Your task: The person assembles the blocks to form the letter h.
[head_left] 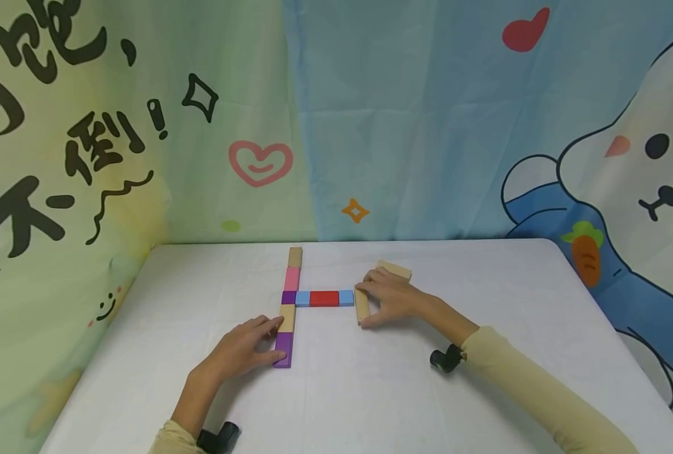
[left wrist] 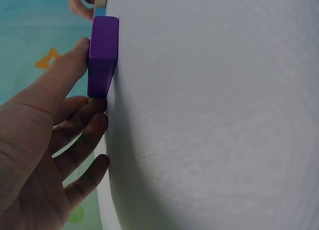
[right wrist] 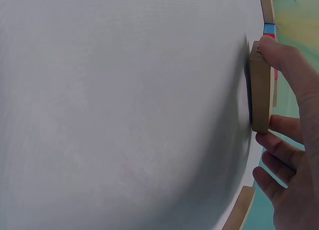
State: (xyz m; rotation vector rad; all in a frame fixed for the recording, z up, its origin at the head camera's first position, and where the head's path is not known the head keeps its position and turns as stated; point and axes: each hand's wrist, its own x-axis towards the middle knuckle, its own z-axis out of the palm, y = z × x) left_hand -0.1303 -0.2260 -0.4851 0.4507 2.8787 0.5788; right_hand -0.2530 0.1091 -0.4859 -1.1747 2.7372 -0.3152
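Observation:
My left hand (head_left: 241, 350) lies along the left side of a column of flat blocks. Its thumb touches the long purple block (head_left: 285, 340), and a fingertip touches the tan wooden block (head_left: 289, 318) beyond. Farther up the column are a small purple block (head_left: 288, 297), a pink block (head_left: 292, 278) and another wooden block (head_left: 295, 257). From the small purple one a row runs right: light blue, red (head_left: 324, 299), light blue (head_left: 345, 297). At the row's right end my right hand (head_left: 391, 296) pinches a wooden block (right wrist: 261, 90) by its two ends, crosswise to the row.
A loose wooden block (head_left: 397, 270) lies slantwise behind my right hand. Both wrists carry a small black camera (head_left: 446, 359). The white tabletop (head_left: 336, 391) ends at a printed curtain (head_left: 398, 126) along the back and left.

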